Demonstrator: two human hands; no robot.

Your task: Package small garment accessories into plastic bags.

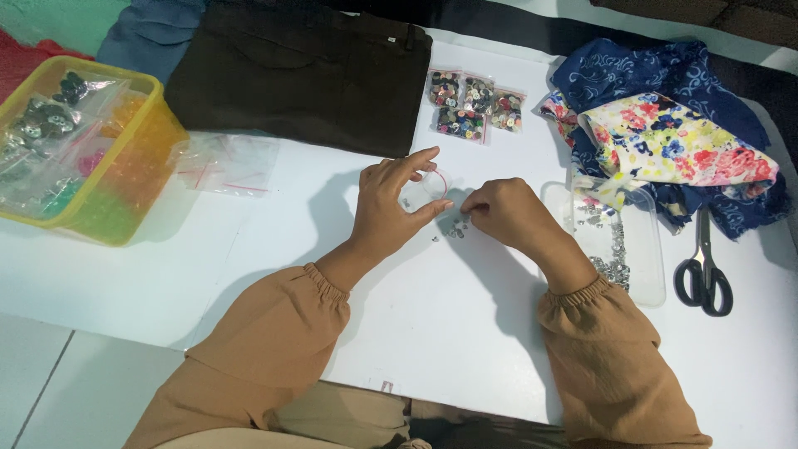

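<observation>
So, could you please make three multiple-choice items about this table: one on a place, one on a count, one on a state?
1. Where do the scissors lie?
A. beside the yellow tub
B. at the right, below the floral cloth
C. on the dark garment

2. How many small bags of buttons lie by the dark garment?
A. one
B. four
C. nine

3. What does the left hand do?
A. holds a small clear bag open
B. lies flat
C. grips the scissors

Answers: 1 B, they sit under the cloth pile; 2 B, four packets cluster together; 3 A, fingers pinch the bag's mouth while the right hand picks small pieces.
</observation>
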